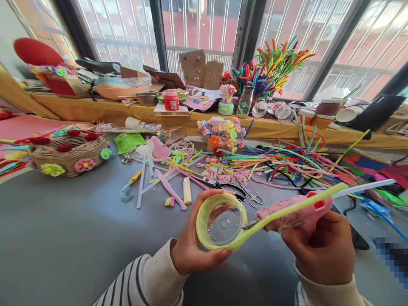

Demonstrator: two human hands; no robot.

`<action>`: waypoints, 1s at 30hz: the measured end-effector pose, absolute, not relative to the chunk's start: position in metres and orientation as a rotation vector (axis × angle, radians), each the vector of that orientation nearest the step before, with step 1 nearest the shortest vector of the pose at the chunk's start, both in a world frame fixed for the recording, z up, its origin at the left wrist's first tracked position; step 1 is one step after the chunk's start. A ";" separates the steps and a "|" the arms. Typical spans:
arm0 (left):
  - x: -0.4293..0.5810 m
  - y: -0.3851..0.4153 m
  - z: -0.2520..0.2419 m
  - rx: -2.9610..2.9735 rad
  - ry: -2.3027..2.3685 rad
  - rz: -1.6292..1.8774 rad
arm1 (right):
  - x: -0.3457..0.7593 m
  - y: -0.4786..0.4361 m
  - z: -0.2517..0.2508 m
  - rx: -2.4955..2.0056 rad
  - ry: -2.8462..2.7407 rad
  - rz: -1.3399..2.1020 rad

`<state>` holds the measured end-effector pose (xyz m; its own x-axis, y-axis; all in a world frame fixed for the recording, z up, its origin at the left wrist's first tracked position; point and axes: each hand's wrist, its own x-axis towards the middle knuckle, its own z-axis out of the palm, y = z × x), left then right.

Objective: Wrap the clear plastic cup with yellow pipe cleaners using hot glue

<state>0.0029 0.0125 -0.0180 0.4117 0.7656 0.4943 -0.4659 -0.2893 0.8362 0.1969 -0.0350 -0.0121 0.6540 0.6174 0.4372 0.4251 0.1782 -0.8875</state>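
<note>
In the head view, above a grey tabletop (79,233), a pipe-cleaner-wrapped plastic cup (225,225) is clasped by the left hand (193,244), a pink glue gun (314,219) by the right hand (331,250); a cloth-draped ledge (123,111) is backed by barred windows (202,25).

A clear plastic cup (225,225), round and wrapped about its wall in fuzzy yellow, is held in the left hand (191,248) above the surface (79,229), tilted so that its inside and see-through base show. From the cup's lower right side the loose length of a yellow pipe cleaner (299,208) slants up to the right, nearly straight — its free end in the air. The pink glue gun (287,216), its barrel stained, lies across the right hand (328,248) behind that strand — metal nozzle right beside the cup's wrapped wall, a whitish glue stick (365,188) jutting from its rear.
</note>
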 end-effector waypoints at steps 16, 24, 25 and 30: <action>0.004 0.013 -0.018 1.423 0.281 1.264 | 0.222 -0.029 -0.024 -1.425 -1.088 0.226; 0.003 0.014 -0.019 1.414 0.286 1.249 | 0.206 -0.031 -0.018 -1.449 -0.957 0.111; 0.003 0.014 -0.019 1.414 0.284 1.250 | 0.204 -0.032 -0.016 -1.447 -0.940 0.100; 0.003 0.014 -0.017 1.415 0.263 1.250 | 0.201 -0.032 -0.014 -1.475 -0.933 0.112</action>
<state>0.0032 0.0137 -0.0169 0.4035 0.7552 0.5165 -0.4828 -0.3038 0.8213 0.2005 -0.0324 -0.0138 0.6601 0.5926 0.4616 0.4665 0.1582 -0.8703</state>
